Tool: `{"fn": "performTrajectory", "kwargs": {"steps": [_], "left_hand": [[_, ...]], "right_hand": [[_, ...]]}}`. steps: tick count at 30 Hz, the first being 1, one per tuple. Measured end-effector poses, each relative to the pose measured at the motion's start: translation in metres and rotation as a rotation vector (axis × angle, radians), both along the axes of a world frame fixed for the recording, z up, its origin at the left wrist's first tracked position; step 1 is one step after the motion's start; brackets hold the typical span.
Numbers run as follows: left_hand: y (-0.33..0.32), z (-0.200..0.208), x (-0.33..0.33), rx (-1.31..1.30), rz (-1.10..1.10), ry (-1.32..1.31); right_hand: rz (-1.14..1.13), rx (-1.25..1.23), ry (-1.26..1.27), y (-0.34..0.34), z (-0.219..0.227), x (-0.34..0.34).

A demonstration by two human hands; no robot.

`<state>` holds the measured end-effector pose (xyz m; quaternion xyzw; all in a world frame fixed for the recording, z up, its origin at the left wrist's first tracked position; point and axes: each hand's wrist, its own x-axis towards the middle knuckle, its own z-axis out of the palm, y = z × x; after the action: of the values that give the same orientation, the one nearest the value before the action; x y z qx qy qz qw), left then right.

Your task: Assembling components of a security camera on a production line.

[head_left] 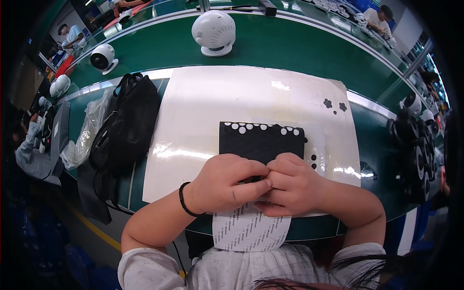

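Over the black sheet [256, 145], left hand [232, 179] and right hand [297, 186] pinch fingertips together, whatever's between them hidden, seemingly mid-peel, and the next move wants a clean separation!

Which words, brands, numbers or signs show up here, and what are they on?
White printed paper sheet at the table's front edge: repeated rows of small dark lettering, wording not copied here.
Flat black sheet with white round spots: no lettering visible.
Large white board: none readable.
Background: any text is too small or blurred.
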<state>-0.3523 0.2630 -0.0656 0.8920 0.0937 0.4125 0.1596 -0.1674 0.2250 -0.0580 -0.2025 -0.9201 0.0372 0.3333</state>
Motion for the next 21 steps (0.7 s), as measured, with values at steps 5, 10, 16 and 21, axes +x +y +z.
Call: {"fn": "performTrajectory", "kwargs": {"steps": [5,10,16,21], "left_hand": [[0.001,0.001,-0.001,0.049,0.002,-0.004],[0.005,0.008,-0.003,-0.084,-0.120,-0.070],[0.023,0.007,-0.018,-0.247,0.233,-0.202],[0.038,0.003,-0.026,-0.755,0.341,-0.035]], "right_hand": [[0.007,-0.001,0.006,0.001,-0.001,0.000],[0.045,0.023,-0.010,0.000,0.002,-0.001],[0.024,0.001,-0.103,-0.001,0.002,-0.001],[0.020,0.024,-0.119,-0.002,0.005,-0.004]]}}
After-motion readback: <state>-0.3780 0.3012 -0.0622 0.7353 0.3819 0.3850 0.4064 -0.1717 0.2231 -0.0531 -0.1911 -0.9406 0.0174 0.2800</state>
